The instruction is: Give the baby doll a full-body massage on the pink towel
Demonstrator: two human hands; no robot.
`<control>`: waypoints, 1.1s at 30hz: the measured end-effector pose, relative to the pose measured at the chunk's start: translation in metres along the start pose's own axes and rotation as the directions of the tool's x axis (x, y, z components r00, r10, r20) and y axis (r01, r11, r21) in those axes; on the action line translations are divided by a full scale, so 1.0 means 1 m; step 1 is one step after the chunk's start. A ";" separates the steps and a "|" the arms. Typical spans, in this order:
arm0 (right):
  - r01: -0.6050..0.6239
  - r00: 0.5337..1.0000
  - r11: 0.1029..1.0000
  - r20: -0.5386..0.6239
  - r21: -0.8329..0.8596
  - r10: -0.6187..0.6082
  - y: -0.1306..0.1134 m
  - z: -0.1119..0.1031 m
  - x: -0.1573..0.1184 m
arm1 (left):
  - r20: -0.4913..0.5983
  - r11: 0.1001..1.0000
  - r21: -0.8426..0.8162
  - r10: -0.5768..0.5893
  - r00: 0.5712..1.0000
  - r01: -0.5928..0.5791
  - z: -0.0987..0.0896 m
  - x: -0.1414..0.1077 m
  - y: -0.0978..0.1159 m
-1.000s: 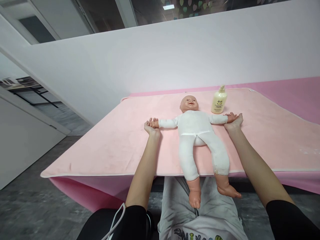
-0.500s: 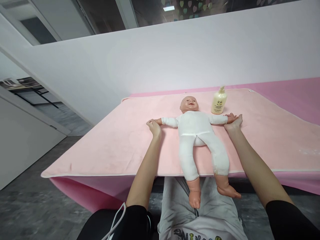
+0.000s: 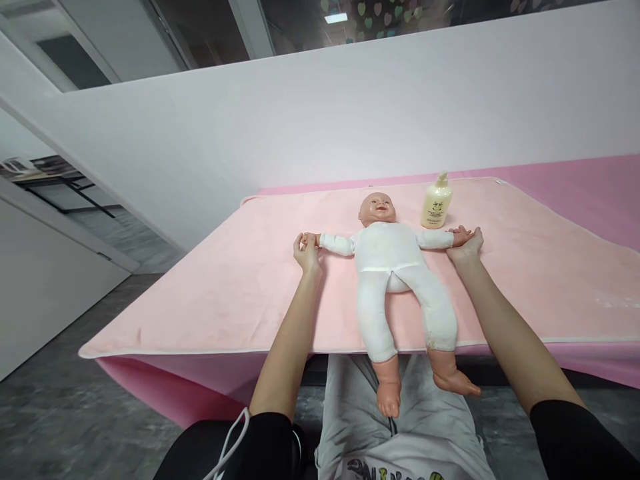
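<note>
A baby doll [image 3: 389,253] with a white cloth body lies on its back, arms stretched out to both sides and feet hanging past the table's front edge. My left hand [image 3: 307,253] is closed around the doll's hand on the left, the fingers curled about it. On the other side, my right hand [image 3: 467,248] supports the doll's other hand from below, with the thumb up beside the small fingers. A pale yellow pump bottle [image 3: 436,205] stands upright just behind the doll's arm on the right.
A light pink towel [image 3: 225,287] covers the table over a darker pink cloth [image 3: 590,193]. A white wall [image 3: 320,120] rises behind the table. A white cable [image 3: 231,443] runs by my left sleeve.
My left hand has shifted its grip; the doll's hand on the left is raised slightly and its small fingers show more. The right hand stays nearly still.
</note>
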State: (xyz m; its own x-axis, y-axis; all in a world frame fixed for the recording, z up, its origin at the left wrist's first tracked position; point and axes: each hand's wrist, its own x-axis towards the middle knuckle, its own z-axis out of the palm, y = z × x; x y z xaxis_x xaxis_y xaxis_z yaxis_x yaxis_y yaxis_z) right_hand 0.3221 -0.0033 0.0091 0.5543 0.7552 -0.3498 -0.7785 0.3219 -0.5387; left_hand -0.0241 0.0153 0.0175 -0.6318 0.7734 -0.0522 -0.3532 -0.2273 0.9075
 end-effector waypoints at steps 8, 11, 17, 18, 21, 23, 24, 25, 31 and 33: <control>-0.053 0.998 0.994 -0.025 -0.095 0.051 -0.001 0.003 -0.005 | -0.011 0.994 -0.076 -0.080 0.997 0.079 -0.004 0.002 0.004; -0.071 0.997 0.992 -0.042 -0.100 0.067 -0.001 0.004 -0.005 | -0.006 0.993 -0.080 -0.084 0.996 0.083 -0.003 0.003 0.003; -0.047 0.999 0.993 -0.032 -0.109 0.044 -0.001 0.006 -0.005 | -0.016 0.988 -0.120 -0.100 0.995 0.097 -0.003 0.006 0.002; -0.042 0.999 0.993 -0.034 -0.113 0.039 0.000 0.006 -0.005 | -0.013 0.987 -0.128 -0.096 0.995 0.094 -0.003 0.007 0.001; -0.017 0.999 0.992 -0.036 -0.128 0.013 0.001 0.005 -0.004 | 0.009 0.988 -0.129 -0.080 0.997 0.080 -0.004 0.009 -0.001; -0.003 0.999 0.991 -0.033 -0.134 -0.001 0.002 0.004 -0.002 | 0.022 0.991 -0.116 -0.067 0.997 0.070 -0.004 0.010 -0.002; 0.003 0.999 0.990 -0.032 -0.138 -0.007 0.002 0.003 -0.002 | 0.028 0.992 -0.109 -0.062 0.998 0.065 -0.005 0.010 -0.003; 0.006 0.999 0.989 -0.032 -0.146 -0.011 0.002 0.003 -0.002 | 0.032 0.993 -0.103 -0.054 0.998 0.057 -0.005 0.009 -0.003; -0.017 0.999 0.979 -0.033 -0.204 0.011 0.001 0.006 -0.008 | 0.056 0.997 -0.077 0.003 0.998 0.002 -0.006 0.008 -0.005; -0.014 1.000 0.981 -0.021 -0.192 0.010 0.001 0.007 -0.009 | 0.064 0.998 -0.070 -0.002 0.998 0.006 -0.006 0.008 -0.005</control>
State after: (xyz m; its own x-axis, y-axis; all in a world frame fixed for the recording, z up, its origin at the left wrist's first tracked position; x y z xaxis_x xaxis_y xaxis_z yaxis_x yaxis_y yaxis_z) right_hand 0.3138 -0.0057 0.0174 0.5527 0.7461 -0.3713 -0.7150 0.1956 -0.6712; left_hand -0.0315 0.0192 0.0098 -0.5861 0.8098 -0.0272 -0.4044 -0.2633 0.8759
